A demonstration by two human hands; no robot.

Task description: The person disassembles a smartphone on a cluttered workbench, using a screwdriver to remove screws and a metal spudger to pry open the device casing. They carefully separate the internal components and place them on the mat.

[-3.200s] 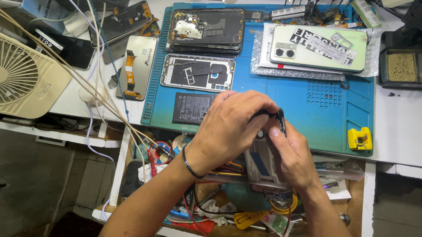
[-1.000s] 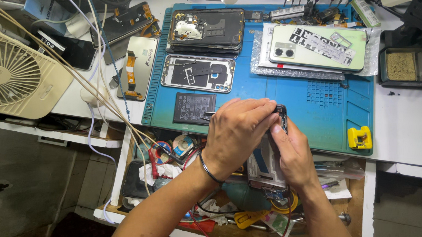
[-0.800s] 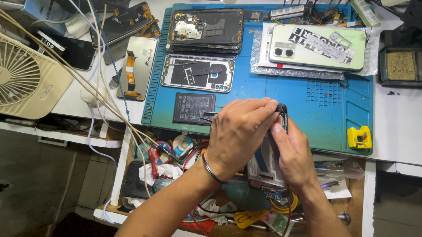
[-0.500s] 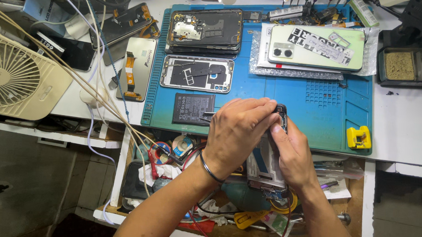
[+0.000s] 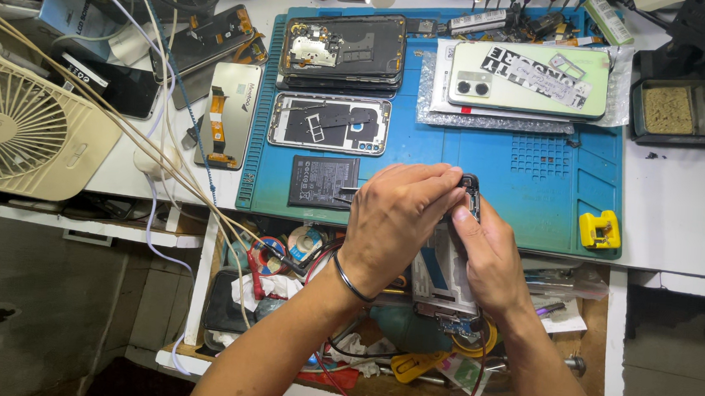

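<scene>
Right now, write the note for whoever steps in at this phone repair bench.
Left hand: closed over the top of the opened grey phone frame, fingertips at its upper end.
Right hand: gripping the frame's right edge, thumb near the top corner.
The frame is held upright over the open parts drawer, at the front edge of the blue work mat.
Black rectangular battery lies out on the mat.
Frame is still open; whether anything remains inside is hidden.
</scene>
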